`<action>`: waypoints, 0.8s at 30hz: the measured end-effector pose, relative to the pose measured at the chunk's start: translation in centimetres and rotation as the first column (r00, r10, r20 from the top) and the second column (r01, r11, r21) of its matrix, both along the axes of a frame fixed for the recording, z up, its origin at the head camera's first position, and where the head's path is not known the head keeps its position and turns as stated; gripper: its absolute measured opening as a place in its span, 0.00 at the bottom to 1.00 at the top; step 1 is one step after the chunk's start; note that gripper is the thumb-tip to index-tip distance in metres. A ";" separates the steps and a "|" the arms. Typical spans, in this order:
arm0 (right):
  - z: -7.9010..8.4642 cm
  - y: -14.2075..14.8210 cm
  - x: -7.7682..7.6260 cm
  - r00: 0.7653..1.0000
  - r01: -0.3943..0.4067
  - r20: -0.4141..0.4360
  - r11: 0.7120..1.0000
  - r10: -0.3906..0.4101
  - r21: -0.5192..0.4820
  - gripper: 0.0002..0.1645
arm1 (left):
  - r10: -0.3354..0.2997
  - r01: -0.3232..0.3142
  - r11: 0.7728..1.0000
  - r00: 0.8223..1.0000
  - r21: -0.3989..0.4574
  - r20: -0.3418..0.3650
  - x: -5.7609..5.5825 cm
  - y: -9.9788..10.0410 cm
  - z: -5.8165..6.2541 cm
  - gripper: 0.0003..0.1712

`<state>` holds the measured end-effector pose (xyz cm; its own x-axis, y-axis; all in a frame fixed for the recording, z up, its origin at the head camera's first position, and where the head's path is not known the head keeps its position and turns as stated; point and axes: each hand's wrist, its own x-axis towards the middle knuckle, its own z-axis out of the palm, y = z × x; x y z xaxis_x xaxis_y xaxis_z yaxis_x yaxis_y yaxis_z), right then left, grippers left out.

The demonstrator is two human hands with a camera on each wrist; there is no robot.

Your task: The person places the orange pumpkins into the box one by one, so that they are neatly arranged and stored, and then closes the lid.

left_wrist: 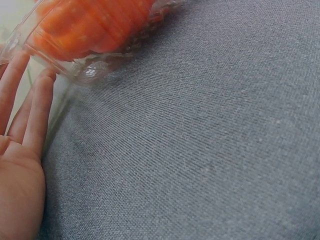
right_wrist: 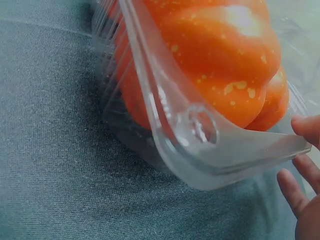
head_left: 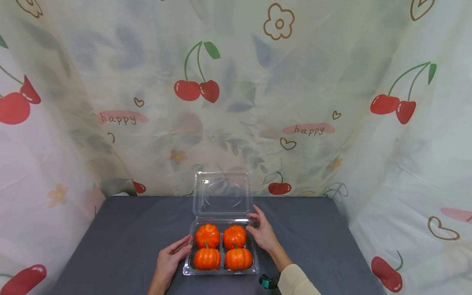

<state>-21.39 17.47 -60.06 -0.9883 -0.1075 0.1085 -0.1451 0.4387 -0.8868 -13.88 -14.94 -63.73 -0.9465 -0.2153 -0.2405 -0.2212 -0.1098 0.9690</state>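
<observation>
A clear plastic clamshell box sits on the dark cloth with its lid raised at the back. Several small orange pumpkins fill its compartments; a front-left pumpkin and a front-right pumpkin show green stems. At the box's left side is my left hand, its straight fingers touching the wall below the rim. My right hand is at the back right corner. In the right wrist view, its thumb lies over the rim and other fingers are beneath, pinching the edge.
Grey-blue cloth covers the table. Behind it and along both sides hangs a printed curtain with cherries and hearts. A dark band with a teal patch is by the right sleeve.
</observation>
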 end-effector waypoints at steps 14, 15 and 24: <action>0.7 0.2 0.2 0.999 0.052 0.012 0.995 -0.051 -0.081 0.40 | 0.007 -0.007 1.000 1.000 0.008 -0.004 0.1 0.0 -0.2 0.33; 0.9 0.2 0.2 0.998 0.055 0.014 0.995 -0.054 -0.081 0.39 | 0.008 -0.008 1.000 1.000 0.008 -0.002 0.1 0.0 -0.3 0.34; 1.2 0.4 0.4 0.997 0.075 -0.014 0.995 -0.076 -0.059 0.32 | -0.006 0.006 1.000 1.000 0.005 -0.013 0.2 0.0 -0.2 0.35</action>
<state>-21.02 17.83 -58.90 -0.9913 -0.0260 0.1288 -0.1285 0.3966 -0.9090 -13.71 -14.91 -63.90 -0.9508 -0.2082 -0.2293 -0.2093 -0.1137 0.9712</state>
